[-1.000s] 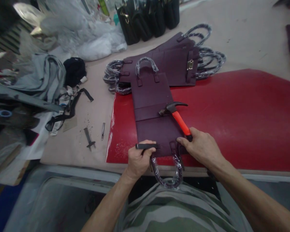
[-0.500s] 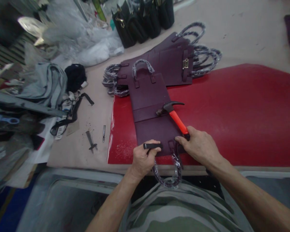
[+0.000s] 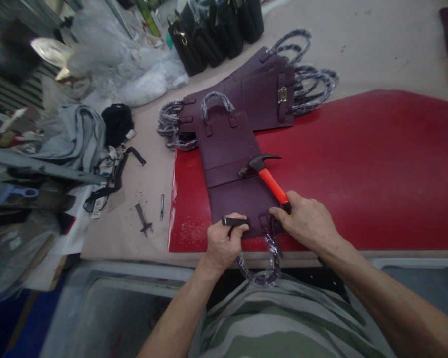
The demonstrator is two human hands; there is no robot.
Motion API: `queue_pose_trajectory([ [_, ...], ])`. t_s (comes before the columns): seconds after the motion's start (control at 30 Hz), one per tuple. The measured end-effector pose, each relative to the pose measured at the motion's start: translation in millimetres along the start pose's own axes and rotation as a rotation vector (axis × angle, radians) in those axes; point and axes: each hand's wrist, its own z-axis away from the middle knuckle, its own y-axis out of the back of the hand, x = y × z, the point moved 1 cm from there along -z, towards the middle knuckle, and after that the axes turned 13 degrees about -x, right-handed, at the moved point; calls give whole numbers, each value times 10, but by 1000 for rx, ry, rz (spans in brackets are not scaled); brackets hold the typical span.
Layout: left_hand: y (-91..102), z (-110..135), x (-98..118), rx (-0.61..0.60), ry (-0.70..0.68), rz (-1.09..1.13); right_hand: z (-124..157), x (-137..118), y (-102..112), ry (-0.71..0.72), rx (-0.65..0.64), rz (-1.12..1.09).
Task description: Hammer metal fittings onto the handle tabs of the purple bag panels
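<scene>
A dark purple leather bag panel [image 3: 229, 144] lies lengthwise before me, with plastic-wrapped handles at both ends. The near handle [image 3: 263, 278] hangs over the table edge. Low on the panel, my left hand [image 3: 224, 241] is closed around a dark rod-like punch [image 3: 234, 221], whose working end is hard to make out. My right hand [image 3: 309, 219] grips a claw hammer [image 3: 272, 184] by the black end of its orange handle. The hammer's head is over the panel's middle, claw pointing right. Beside my right fingers is a purple strap [image 3: 274, 233] near the handle tab.
Under the panel is a red mat [image 3: 358, 174]. More purple bag panels [image 3: 261, 94] are stacked behind, and black bags [image 3: 216, 40] stand farther back. A pronged punch [image 3: 144, 219] and a small metal rod [image 3: 162, 206] lie left. Plastic wrap [image 3: 134, 74] and cloth [image 3: 74, 132] crowd the left side.
The view has shifted slightly. Both hands keep their grips on the hammer and punch, and the punch in my left hand is tilted a little differently.
</scene>
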Motion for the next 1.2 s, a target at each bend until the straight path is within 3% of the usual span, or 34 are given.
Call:
queue_pose_trajectory([
  [0.27, -55, -30, -13, -57, 0, -53, -4, 55, -16, 50, 47, -66],
  [0.37, -73, -43, -4, -46, 3, -72, -47, 120, -27, 130, 25, -318],
  [0.47, -91, -46, 1, -42, 9, -68, -66, 173, -49, 197, -98, -657],
  [0.53, -102, -45, -2, -31, 5, -63, -20, 192, -35, 223, -153, -742],
  [0.67, -123, -48, -9, -20, -9, -95, 292, 205, 167, 377, -76, -845],
  [0.8, -140, -60, -3, -40, -43, -137, 783, 206, 454, 588, 142, -686],
  [0.93, -158, -63, -15, -42, -58, -144, 1046, 226, 475, 647, 328, -346],
  [1.07, -180, -58, -37, -43, -57, -174, 1102, 252, 507, 656, 366, -4],
  [1.2, -190, -57, -39, -41, -57, -148, 1287, 293, 695, 588, 447, -32],
])
